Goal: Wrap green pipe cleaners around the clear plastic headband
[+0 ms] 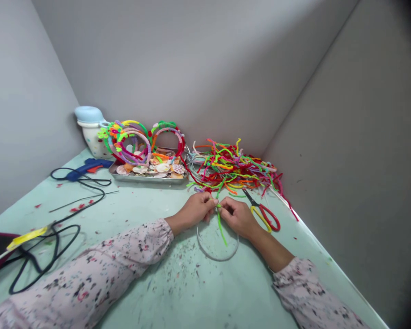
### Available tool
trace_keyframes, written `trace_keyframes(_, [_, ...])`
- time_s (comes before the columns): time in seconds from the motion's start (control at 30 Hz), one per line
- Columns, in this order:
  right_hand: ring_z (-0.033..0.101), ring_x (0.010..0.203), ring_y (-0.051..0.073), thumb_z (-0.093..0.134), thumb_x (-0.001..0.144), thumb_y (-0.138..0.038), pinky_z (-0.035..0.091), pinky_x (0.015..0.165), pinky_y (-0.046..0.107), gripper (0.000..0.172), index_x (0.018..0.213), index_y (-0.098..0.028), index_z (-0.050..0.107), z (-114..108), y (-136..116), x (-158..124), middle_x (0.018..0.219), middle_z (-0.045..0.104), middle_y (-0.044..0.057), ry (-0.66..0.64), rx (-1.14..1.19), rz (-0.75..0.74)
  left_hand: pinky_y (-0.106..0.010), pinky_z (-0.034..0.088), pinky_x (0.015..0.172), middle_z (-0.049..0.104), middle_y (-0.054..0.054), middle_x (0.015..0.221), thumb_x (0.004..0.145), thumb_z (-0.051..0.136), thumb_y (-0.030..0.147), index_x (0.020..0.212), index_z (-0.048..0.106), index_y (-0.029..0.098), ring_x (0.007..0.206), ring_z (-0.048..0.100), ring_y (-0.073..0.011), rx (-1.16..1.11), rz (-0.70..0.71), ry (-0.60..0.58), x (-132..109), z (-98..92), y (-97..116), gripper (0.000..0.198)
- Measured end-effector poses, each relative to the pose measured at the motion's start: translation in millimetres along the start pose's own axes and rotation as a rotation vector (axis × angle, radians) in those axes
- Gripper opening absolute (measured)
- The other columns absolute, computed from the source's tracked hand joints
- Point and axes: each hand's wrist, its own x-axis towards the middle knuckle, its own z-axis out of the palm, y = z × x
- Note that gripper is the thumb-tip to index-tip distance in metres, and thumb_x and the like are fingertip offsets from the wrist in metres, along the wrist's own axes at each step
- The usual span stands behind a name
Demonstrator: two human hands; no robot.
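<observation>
- The left hand (196,209) and right hand (237,217) meet above the tabletop (178,292), their fingers (213,201) pinched on a green pipe cleaner (220,226) at the rim of a thin wire hoop (218,260) resting there.
- Red-and-yellow scissors (263,216) lie just right of the right hand.
- A heap of multicoloured pipe cleaners (233,169) sits just beyond the hands.
- Farther left, a metal tray (147,178) holds seashells (162,167), with pipe-cleaner-wrapped hoops (140,137) behind them.
- A blue glue gun (89,167) lies left of the tray.

A pale green, scrap-flecked tabletop (147,205) carries a steel tray of seashells (147,179), a blue hot glue gun (89,168) with black cord (99,182), a heap of colored pipe cleaners (233,171), red-and-yellow scissors (262,214) and a wire hoop (218,260).
</observation>
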Motion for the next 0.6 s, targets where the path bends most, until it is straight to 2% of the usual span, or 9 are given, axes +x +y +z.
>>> trace_keyframes(0.6, [0.047,0.056,0.011,0.052,0.081,-0.022,0.035,0.054,0.021,0.008,0.075,-0.019,0.056,0.0,1.2,-0.3,0.062,0.054,-0.003,-0.037,0.055,0.019,-0.019,0.032,0.042,0.048,0.005,0.045,0.083,0.046,0.043,0.07,0.049,0.017,0.039,0.044,-0.0077,0.025,0.014,-0.004,-1.1,0.5,0.7,0.029])
